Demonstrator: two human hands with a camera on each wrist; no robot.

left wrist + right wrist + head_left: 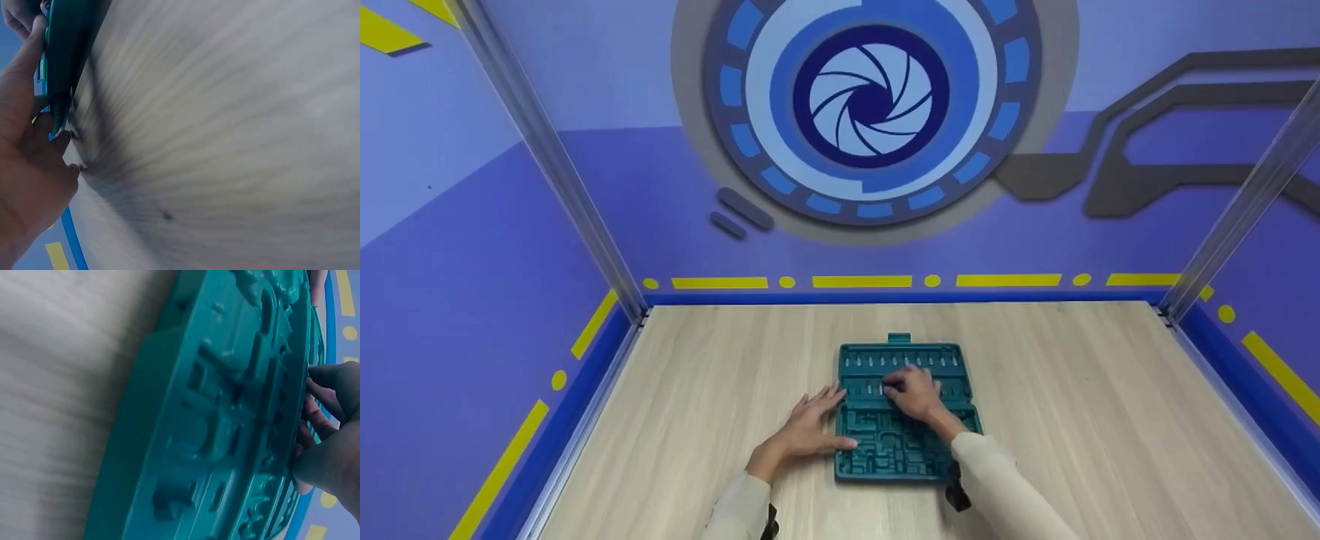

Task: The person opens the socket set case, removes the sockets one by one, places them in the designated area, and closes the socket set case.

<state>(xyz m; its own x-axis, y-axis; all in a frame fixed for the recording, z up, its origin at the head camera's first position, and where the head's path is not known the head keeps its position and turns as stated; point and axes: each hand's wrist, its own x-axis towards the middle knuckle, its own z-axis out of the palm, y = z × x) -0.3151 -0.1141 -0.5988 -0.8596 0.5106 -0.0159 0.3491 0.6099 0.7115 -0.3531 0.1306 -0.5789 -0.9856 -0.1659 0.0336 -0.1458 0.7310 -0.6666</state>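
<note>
A dark green plastic tool case (900, 477) lies unfolded flat on the table, its moulded compartments facing up. Small silver screwdriver bits (883, 361) stand in a row along its far half, with a few more in the row below. My right hand (916, 391) is over that lower row, thumb and fingertips pinched together at a small bit that they mostly hide. My left hand (808, 426) rests along the case's left side, fingers extended, thumb laid over the rim of the near half. In the right wrist view, curled right-hand fingers (318, 419) show beyond the moulded near half.
The case sits on a light wooden table (720, 360), its latch tab (898, 338) pointing to the back. Blue and purple panels (607, 195) wall the table at the back and sides, with metal posts (547, 150) at the corners.
</note>
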